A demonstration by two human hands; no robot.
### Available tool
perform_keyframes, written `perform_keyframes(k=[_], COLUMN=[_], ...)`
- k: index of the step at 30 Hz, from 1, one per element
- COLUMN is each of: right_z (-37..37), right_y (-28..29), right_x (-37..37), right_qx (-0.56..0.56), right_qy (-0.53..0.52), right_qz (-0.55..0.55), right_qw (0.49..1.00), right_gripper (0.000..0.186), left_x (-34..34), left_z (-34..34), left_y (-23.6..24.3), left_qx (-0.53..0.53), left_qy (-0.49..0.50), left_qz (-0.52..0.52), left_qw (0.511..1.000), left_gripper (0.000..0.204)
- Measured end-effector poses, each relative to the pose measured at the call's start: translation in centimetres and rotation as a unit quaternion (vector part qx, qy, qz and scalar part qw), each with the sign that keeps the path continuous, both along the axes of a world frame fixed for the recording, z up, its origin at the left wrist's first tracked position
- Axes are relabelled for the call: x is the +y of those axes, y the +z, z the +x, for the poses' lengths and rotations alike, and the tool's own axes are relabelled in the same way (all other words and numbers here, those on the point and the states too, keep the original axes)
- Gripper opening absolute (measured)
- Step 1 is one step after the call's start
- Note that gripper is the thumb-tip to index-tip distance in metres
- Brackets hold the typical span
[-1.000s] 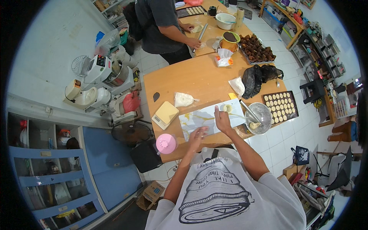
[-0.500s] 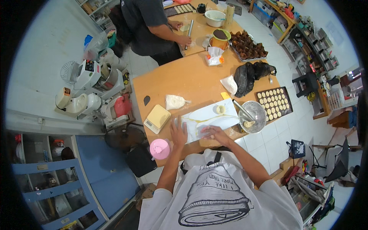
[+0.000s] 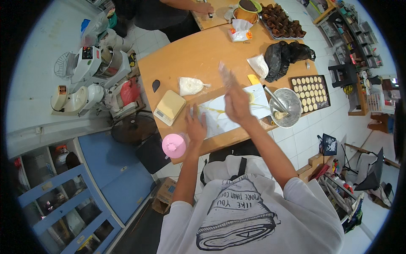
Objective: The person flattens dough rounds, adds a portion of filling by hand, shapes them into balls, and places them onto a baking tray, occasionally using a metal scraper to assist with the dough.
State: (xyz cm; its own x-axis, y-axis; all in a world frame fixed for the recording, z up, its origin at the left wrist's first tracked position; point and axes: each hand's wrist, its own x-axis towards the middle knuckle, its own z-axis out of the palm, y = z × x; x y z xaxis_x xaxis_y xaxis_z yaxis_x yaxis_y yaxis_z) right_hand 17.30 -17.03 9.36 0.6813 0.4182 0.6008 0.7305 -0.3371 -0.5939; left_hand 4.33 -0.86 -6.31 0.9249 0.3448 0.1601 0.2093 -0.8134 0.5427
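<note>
**Flat left hand (image 3: pixel 196 122), raised right hand (image 3: pixel 237 106) above the white sheet (image 3: pixel 224 123)**

Our left fingers are spread and released, gripping nothing, partly over the sheet's left edge and partly on the desk (image 3: pixel 169 63); we cannot tell how hard they press. Our right fingers seem clenched on a thin see-through piece (image 3: pixel 225 75) that hangs above the sheet, though blur hides its outline.

To work well here, we think it pays to leave the left fingers spread at that edge, so the sheet cannot skid. Whenever the piece meets the sheet, we want it low and level, with light, even pressure from the right fingers. We should also spare the round pale piece (image 3: pixel 252 98) just right of the right fingers, and avoid nudging the kitchen scale (image 3: pixel 170 107) just left of the left ones.

The sheet lies flat, its long axis running from our left fingers, under the right ones, toward the metal bowl (image 3: pixel 294 100) farther right; that end slants slightly away from us. The see-through piece points away from our body, its long axis leaving the right fingers and leaning left.
</note>
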Motion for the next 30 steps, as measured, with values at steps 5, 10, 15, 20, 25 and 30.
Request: perform_keyframes(k=[5, 10, 15, 20, 25, 30], right_z=[-4.3, -4.7, -4.5, -5.5, -7.0, -5.7], right_y=[-13.1, -13.2, -15.0, -15.6, -12.3, -11.3], right_x=[1.2, 1.5, 1.1, -1.4, -3.8, -4.6], right_qx=[0.097, 0.120, 0.139, 0.127, 0.188, 0.138], right_qy=[0.019, 0.006, -0.003, 0.054, 0.109, 0.116], right_qz=[-0.364, -0.357, -0.311, -0.279, -0.246, -0.241], right_qw=[0.926, 0.926, 0.940, 0.950, 0.945, 0.954], right_gripper=[0.069, 0.071, 0.067, 0.064, 0.059, 0.052], left_x=[0.0, -0.1, -0.2, -0.2, 0.2, -0.7], left_z=[-0.2, 0.3, 0.4, 0.2, -0.1, -0.3], left_y=[0.3, 0.5, 0.2, 0.3, -0.3, -0.5], left_qx=[0.027, 0.019, 0.019, 0.020, 0.012, 0.022], left_qy=[0.006, 0.009, 0.009, 0.016, 0.018, 0.027], left_qz=[-0.028, -0.021, -0.029, -0.002, 0.022, 0.014], left_qw=[0.999, 1.000, 0.999, 1.000, 1.000, 0.999], left_gripper=[0.057, 0.056, 0.054, 0.053, 0.054, 0.055])
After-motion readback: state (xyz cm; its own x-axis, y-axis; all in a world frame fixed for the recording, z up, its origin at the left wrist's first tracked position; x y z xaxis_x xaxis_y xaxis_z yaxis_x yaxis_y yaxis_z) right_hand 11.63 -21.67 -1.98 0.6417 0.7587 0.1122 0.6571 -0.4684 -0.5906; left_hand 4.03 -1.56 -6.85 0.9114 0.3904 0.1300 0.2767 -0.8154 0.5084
